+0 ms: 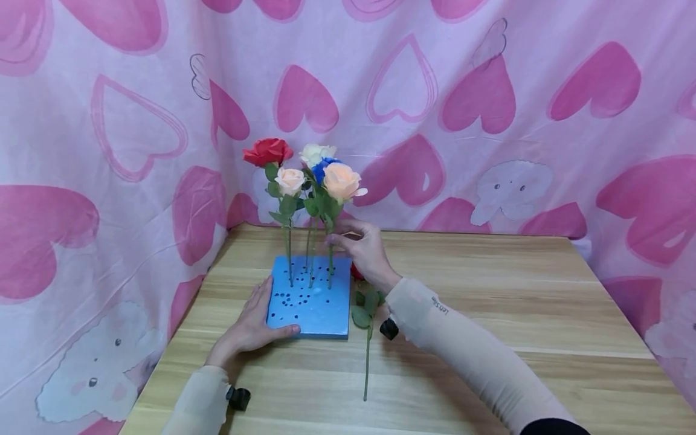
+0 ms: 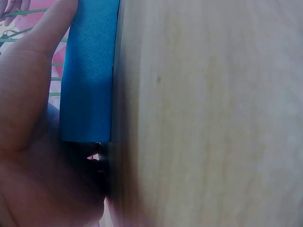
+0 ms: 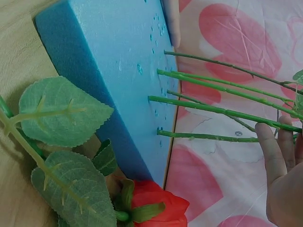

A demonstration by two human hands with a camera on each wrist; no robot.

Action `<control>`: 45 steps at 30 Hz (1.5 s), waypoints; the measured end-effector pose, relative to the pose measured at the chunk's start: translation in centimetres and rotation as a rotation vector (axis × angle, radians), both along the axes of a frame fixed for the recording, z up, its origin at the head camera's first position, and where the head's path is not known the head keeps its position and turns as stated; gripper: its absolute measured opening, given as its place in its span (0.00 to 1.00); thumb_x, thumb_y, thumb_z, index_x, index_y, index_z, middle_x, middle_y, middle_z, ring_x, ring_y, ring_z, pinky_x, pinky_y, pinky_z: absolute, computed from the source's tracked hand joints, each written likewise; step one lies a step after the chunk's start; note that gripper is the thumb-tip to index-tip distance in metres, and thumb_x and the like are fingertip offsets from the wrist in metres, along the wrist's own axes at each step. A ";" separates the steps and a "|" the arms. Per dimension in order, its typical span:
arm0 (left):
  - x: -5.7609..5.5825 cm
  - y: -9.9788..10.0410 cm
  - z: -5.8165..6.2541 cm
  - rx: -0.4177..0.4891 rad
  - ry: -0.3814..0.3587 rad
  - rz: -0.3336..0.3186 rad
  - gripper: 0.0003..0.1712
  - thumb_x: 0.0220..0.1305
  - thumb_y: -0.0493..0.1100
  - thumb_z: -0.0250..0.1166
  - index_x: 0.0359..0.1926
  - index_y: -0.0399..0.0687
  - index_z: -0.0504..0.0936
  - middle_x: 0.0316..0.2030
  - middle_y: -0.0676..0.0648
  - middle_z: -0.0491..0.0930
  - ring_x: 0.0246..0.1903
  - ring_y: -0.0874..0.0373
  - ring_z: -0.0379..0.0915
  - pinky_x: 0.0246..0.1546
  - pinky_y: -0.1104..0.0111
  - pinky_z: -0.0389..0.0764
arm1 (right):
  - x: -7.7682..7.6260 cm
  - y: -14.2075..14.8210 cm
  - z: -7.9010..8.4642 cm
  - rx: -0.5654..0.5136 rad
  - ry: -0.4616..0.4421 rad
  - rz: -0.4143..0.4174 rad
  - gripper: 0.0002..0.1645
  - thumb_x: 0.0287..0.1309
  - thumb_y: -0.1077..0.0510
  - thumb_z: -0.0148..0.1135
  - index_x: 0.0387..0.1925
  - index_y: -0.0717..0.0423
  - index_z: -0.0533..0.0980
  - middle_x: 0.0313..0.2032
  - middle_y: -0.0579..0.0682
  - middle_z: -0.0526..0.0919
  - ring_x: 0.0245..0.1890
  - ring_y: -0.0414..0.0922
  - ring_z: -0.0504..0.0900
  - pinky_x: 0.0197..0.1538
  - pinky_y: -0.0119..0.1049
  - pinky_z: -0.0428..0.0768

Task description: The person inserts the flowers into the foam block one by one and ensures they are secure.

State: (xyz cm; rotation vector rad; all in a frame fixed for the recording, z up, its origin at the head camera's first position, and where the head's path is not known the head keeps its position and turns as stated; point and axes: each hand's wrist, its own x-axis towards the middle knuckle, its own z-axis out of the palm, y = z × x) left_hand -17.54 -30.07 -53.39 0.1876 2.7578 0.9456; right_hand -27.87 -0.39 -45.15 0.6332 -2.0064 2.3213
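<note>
A blue foam block (image 1: 310, 314) with many small holes lies on the table. Several artificial roses stand upright in it: a red rose (image 1: 268, 151), a pale pink rose (image 1: 290, 180), a white rose (image 1: 316, 154), a blue flower (image 1: 321, 170) and a peach rose (image 1: 341, 182). My right hand (image 1: 365, 252) pinches the peach rose's green stem (image 3: 208, 108) above the block; its thumb is hidden in the right wrist view. My left hand (image 1: 251, 323) rests against the block's left side with straight fingers, its thumb along the front edge.
Another red rose (image 3: 161, 205) lies on the table right of the block, its leafy stem (image 1: 367, 362) pointing toward me and its bloom partly behind my right hand. The wooden table (image 1: 489, 290) extends right. A pink heart-patterned cloth (image 1: 348, 72) hangs behind and at both sides.
</note>
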 end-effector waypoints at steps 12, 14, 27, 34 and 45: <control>0.0 -0.1 -0.1 0.006 0.009 -0.006 0.83 0.61 0.74 0.78 0.91 0.43 0.30 0.91 0.34 0.33 0.88 0.28 0.26 0.84 0.30 0.39 | -0.4 0.3 -0.5 -0.020 0.002 -0.015 0.20 0.72 0.65 0.74 0.63 0.64 0.86 0.50 0.61 0.91 0.50 0.69 0.92 0.50 0.52 0.94; 0.0 -0.1 -0.1 0.004 0.007 -0.005 0.83 0.61 0.74 0.78 0.91 0.43 0.30 0.91 0.34 0.33 0.88 0.28 0.26 0.84 0.30 0.39 | -0.4 0.3 -0.6 -0.010 -0.002 -0.017 0.21 0.73 0.65 0.74 0.63 0.66 0.85 0.50 0.61 0.91 0.50 0.66 0.93 0.50 0.52 0.94; -0.1 0.0 0.0 -0.003 0.005 -0.004 0.83 0.61 0.75 0.77 0.91 0.43 0.30 0.91 0.34 0.33 0.88 0.28 0.25 0.85 0.30 0.38 | -0.3 0.5 -1.3 0.027 -0.033 -0.014 0.20 0.72 0.66 0.74 0.62 0.68 0.85 0.47 0.60 0.89 0.48 0.64 0.93 0.51 0.58 0.93; -0.1 0.0 0.0 -0.019 0.001 -0.003 0.83 0.62 0.76 0.76 0.91 0.43 0.29 0.90 0.34 0.32 0.88 0.28 0.24 0.85 0.31 0.37 | -0.1 0.6 -1.1 0.057 -0.033 -0.010 0.17 0.72 0.65 0.74 0.59 0.65 0.87 0.46 0.60 0.91 0.47 0.60 0.94 0.52 0.60 0.93; 0.1 0.1 -0.1 -0.007 0.007 -0.008 0.84 0.62 0.75 0.77 0.91 0.44 0.28 0.91 0.35 0.32 0.88 0.28 0.24 0.85 0.30 0.37 | 0.1 1.3 -0.9 0.078 -0.048 -0.046 0.20 0.73 0.64 0.74 0.62 0.64 0.85 0.47 0.60 0.91 0.48 0.53 0.93 0.52 0.45 0.94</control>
